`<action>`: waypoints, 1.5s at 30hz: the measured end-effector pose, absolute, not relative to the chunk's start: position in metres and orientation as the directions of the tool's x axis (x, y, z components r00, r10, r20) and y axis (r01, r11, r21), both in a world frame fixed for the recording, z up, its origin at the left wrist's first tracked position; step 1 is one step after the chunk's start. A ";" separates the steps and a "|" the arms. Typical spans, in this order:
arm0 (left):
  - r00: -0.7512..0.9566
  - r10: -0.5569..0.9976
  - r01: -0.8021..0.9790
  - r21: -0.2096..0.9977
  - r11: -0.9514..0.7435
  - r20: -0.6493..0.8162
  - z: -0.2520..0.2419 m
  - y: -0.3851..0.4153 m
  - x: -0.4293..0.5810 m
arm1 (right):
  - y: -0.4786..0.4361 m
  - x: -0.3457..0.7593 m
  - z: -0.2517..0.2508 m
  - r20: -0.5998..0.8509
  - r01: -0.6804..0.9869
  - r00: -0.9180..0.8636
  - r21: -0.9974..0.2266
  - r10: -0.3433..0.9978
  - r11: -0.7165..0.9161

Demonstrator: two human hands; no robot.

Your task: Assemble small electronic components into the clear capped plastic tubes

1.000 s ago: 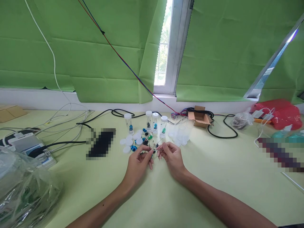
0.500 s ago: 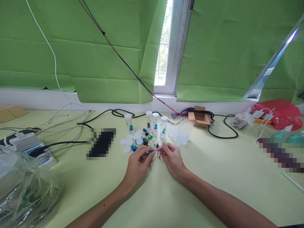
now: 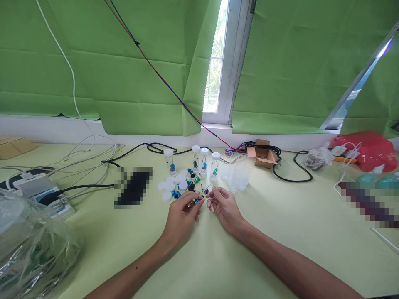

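My left hand [image 3: 182, 214] is closed, its fingertips pinching a small blue piece [image 3: 196, 201] with a thin wire-like stem. Just to its right, my right hand [image 3: 227, 209] pinches a thin metal wire or pin [image 3: 209, 197], and the fingertips of both hands almost meet. What the wire's end touches is too small to make out. Beyond the hands lie loose blue pieces [image 3: 176, 194], green pieces [image 3: 197, 180] and black ones, among white caps [image 3: 167, 196]. Several capped see-through tubes [image 3: 215, 167] stand behind, each with a small coloured piece inside.
Uncapped see-through tubes [image 3: 238, 176] lie right of the capped ones. An open cardboard box [image 3: 263, 157] and black cable [image 3: 294, 180] are at the back. Left are a dark blurred object [image 3: 134, 187], a power strip [image 3: 60, 203] and a plastic bag [image 3: 34, 249]; a red bag [image 3: 370, 149] lies far right.
Both hands stay nearly in place. The fingertips and the small blue piece between them have shifted very slightly.
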State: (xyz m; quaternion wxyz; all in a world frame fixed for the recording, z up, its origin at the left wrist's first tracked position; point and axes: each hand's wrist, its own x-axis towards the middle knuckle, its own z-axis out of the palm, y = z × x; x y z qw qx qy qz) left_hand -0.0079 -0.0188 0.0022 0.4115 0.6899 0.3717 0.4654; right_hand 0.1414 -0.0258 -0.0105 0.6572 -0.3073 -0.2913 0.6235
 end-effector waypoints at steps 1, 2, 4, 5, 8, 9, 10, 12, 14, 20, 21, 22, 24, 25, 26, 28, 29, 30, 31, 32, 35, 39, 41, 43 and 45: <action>0.288 0.899 0.130 0.917 -0.377 0.329 0.003 -0.019 -0.008 | -0.026 0.142 -0.011 0.015 -0.627 0.057 -0.778 0.998 0.048; 0.282 0.904 0.125 0.921 -0.368 0.323 0.004 -0.018 -0.008 | -0.026 0.142 -0.011 0.032 -0.607 0.062 -0.792 0.998 0.063; 0.265 0.915 0.103 0.935 -0.339 0.303 0.005 -0.017 -0.009 | -0.027 0.144 -0.010 0.075 -0.543 0.078 -0.833 0.994 0.105; 0.255 0.923 0.090 0.944 -0.319 0.288 0.005 -0.016 -0.009 | -0.027 0.145 -0.010 0.104 -0.498 0.085 -0.857 0.991 0.132; 0.231 0.947 0.058 0.968 -0.243 0.224 0.008 -0.014 -0.010 | -0.026 0.147 -0.010 0.202 -0.354 0.095 -0.908 0.975 0.223; 0.227 0.952 0.051 0.974 -0.220 0.204 0.008 -0.014 -0.010 | -0.026 0.147 -0.009 0.228 -0.320 0.096 -0.915 0.969 0.247; 0.225 0.956 0.045 0.978 -0.204 0.189 0.009 -0.014 -0.010 | -0.026 0.148 -0.009 0.246 -0.297 0.096 -0.918 0.965 0.263; 0.223 0.959 0.036 0.982 -0.185 0.173 0.011 -0.014 -0.009 | -0.025 0.148 -0.009 0.265 -0.276 0.100 -0.918 0.959 0.283; 0.223 0.961 0.032 0.984 -0.178 0.166 0.012 -0.015 -0.009 | -0.025 0.147 -0.009 0.274 -0.264 0.105 -0.919 0.956 0.293; 0.228 0.962 0.027 0.987 -0.159 0.149 0.011 -0.015 -0.009 | -0.025 0.148 -0.008 0.282 -0.255 0.096 -0.920 0.955 0.297; 0.228 0.963 0.030 0.987 -0.157 0.146 0.011 -0.014 -0.010 | -0.025 0.148 -0.007 0.281 -0.256 0.102 -0.920 0.954 0.298; 0.227 0.963 0.032 0.987 -0.156 0.144 0.011 -0.014 -0.010 | -0.026 0.148 -0.007 0.281 -0.257 0.112 -0.918 0.953 0.301; 0.222 0.965 0.034 0.988 -0.150 0.139 0.010 -0.012 -0.011 | -0.026 0.147 -0.008 0.286 -0.252 0.130 -0.917 0.949 0.310; 0.220 0.966 0.033 0.989 -0.144 0.134 0.009 -0.012 -0.011 | -0.026 0.147 -0.008 0.290 -0.244 0.134 -0.917 0.947 0.316; 0.220 0.967 0.031 0.990 -0.138 0.128 0.009 -0.012 -0.011 | -0.026 0.147 -0.009 0.295 -0.232 0.132 -0.919 0.946 0.319; 0.223 0.968 0.027 0.992 -0.126 0.117 0.008 -0.011 -0.011 | -0.026 0.147 -0.010 0.306 -0.207 0.120 -0.923 0.944 0.325; 0.226 0.968 0.025 0.992 -0.121 0.113 0.008 -0.011 -0.011 | -0.026 0.147 -0.011 0.309 -0.199 0.116 -0.924 0.944 0.327; 0.227 0.968 0.025 0.993 -0.119 0.110 0.008 -0.011 -0.011 | -0.026 0.147 -0.011 0.310 -0.196 0.113 -0.924 0.944 0.327; 0.229 0.967 0.026 0.993 -0.119 0.110 0.008 -0.011 -0.011 | -0.026 0.147 -0.012 0.308 -0.197 0.111 -0.925 0.945 0.325; 0.231 0.967 0.030 0.992 -0.121 0.111 0.008 -0.011 -0.011 | -0.026 0.147 -0.012 0.304 -0.199 0.111 -0.926 0.946 0.321; 0.233 0.965 0.052 0.989 -0.139 0.123 0.008 -0.012 -0.011 | -0.026 0.147 -0.012 0.292 -0.212 0.108 -0.927 0.950 0.309; 0.223 0.961 0.075 0.980 -0.187 0.166 0.009 -0.014 -0.011 | -0.026 0.147 -0.012 0.289 -0.219 0.098 -0.927 0.952 0.304; 0.216 0.958 0.080 0.974 -0.210 0.189 0.010 -0.014 -0.011 | -0.025 0.147 -0.013 0.282 -0.203 0.094 -0.934 0.955 0.295; 0.213 0.955 0.082 0.970 -0.230 0.209 0.010 -0.014 -0.011 | -0.025 0.148 -0.014 0.271 -0.182 0.090 -0.942 0.958 0.283; 0.216 0.949 0.084 0.964 -0.253 0.230 0.010 -0.014 -0.012 | -0.025 0.148 -0.015 0.264 -0.163 0.086 -0.948 0.961 0.275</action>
